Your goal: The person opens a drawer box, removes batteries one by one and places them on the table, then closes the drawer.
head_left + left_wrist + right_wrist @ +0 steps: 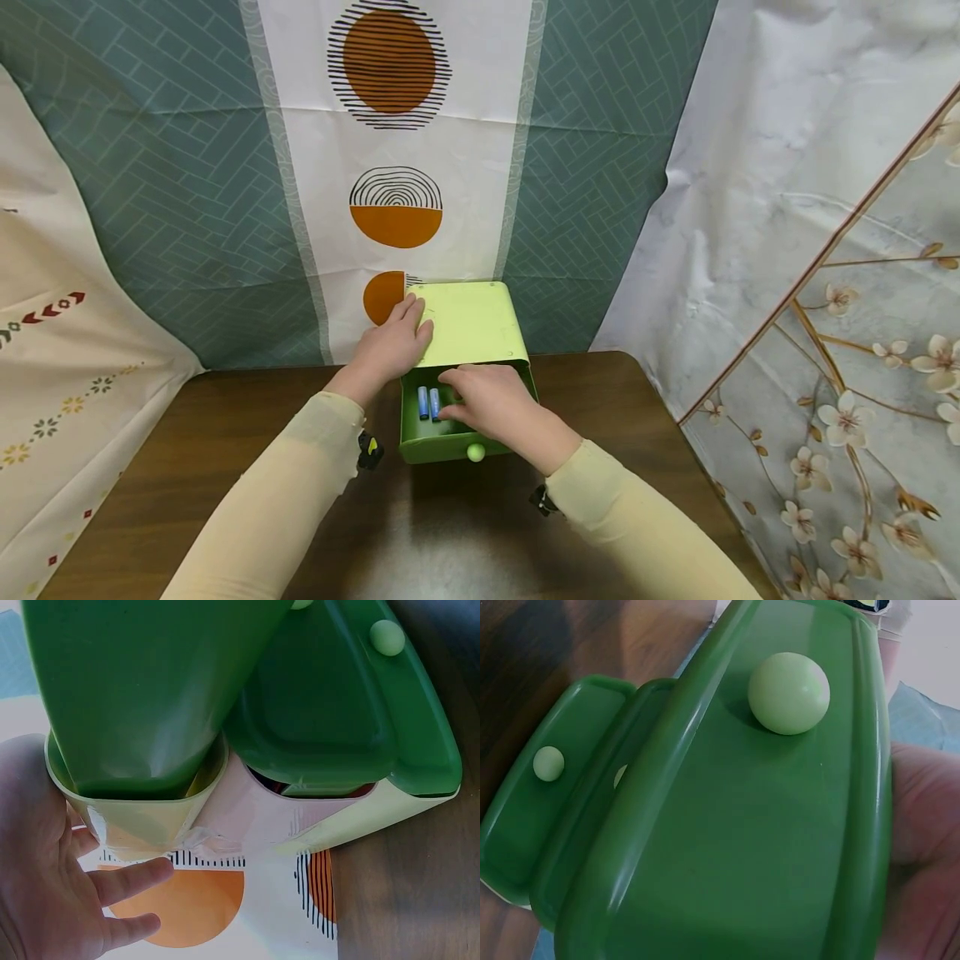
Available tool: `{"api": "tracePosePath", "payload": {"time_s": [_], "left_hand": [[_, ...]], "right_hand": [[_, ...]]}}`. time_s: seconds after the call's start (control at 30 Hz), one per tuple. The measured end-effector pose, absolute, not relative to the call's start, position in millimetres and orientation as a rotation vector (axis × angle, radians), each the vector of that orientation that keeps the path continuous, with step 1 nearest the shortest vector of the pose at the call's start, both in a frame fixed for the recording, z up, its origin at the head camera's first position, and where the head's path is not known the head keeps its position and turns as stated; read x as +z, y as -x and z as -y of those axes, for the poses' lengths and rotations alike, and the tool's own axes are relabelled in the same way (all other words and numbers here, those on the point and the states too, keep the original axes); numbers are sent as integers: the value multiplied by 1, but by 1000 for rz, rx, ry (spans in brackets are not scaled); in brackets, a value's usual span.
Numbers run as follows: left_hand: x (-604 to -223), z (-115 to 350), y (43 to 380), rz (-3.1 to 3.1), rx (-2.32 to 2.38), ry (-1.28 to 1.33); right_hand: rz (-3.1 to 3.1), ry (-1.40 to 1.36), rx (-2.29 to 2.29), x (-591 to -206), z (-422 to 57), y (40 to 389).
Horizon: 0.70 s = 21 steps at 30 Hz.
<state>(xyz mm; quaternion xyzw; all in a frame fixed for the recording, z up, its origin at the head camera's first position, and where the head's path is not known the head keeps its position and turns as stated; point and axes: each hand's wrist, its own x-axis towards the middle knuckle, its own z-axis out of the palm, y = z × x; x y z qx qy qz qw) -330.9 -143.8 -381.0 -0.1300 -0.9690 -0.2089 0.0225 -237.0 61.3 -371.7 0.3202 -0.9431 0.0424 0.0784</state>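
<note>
Left hand (pixel 392 340), fingers spread, at left edge of yellow-green cabinet (pixel 472 321). Two blue batteries (pixel 435 404), side by side inside open green drawer (pixel 438 451). Right hand (pixel 495 404) just beside, thumb and forefinger apart.

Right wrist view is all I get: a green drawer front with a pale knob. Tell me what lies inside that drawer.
Observer: The head view shows two blue cylinders, likely batteries, side by side in the drawer.
Operator: Locate the left hand for me.
Observer: It rests at the left edge of the pale green cabinet top.
Operator: Now place the right hand against those cylinders; I only see part of it beside the drawer.
Observer: In the head view it is over the open drawer, just to the right of the cylinders.
</note>
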Motion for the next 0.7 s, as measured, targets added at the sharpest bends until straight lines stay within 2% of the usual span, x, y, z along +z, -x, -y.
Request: {"api": "tracePosePath", "payload": {"time_s": [0.7], "left_hand": [[-382,145,332,2996,-624,412]], "right_hand": [[2962,-932,79,-377,-46,253]]}}
